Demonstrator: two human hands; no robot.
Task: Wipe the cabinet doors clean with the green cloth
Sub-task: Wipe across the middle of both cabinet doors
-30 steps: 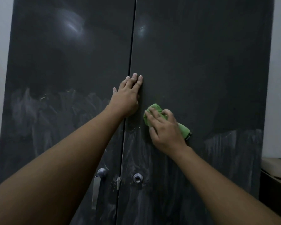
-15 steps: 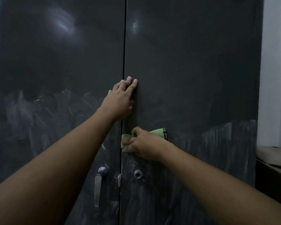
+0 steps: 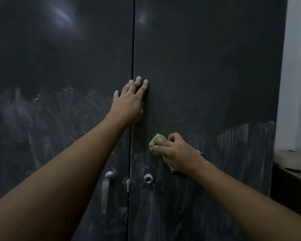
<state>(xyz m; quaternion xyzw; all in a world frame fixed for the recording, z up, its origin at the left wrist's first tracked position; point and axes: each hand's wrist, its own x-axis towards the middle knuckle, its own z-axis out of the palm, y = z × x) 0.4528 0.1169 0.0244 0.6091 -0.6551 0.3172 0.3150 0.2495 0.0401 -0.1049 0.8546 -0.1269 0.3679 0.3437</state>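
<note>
Left hand (image 3: 129, 103): laid flat over the seam (image 3: 133, 40) between the two doors, fingers straight and close together, nothing held. The doors are judged to be steadied shut by it, so that they are not pushed in under the wiping pressure.
Right hand (image 3: 178, 153): pressed against the right door (image 3: 207, 66), fingers curled down over the green cloth (image 3: 156, 142), which is bunched beneath the palm. A firm rubbing contact is judged to be the reason.
Cloth position: it is found on the right door, just right of the seam, below the left hand and above the round lock (image 3: 148, 179). Only its left edge and small bits by the wrist are seen, the rest being covered by the hand.
Step in hand: the cloth is held at the line where the clean dark upper panel meets the whitish smears (image 3: 241, 145) lower down, so that boundary is judged to be the part under work.
Left door (image 3: 59, 58): streaked with white across its lower half, so it is judged unfinished.
Doors: two are counted.
Hands: two, both in contact with the cabinet.
Cloths: one.
Fittings: three are counted. One lever handle (image 3: 105, 193) is on the left door, one small latch tab (image 3: 128, 184) at the seam, and one round lock on the right door.
Beside the cabinet: a pale wall (image 3: 297, 66) and one low piece of furniture (image 3: 290, 173) are seen at the right.
</note>
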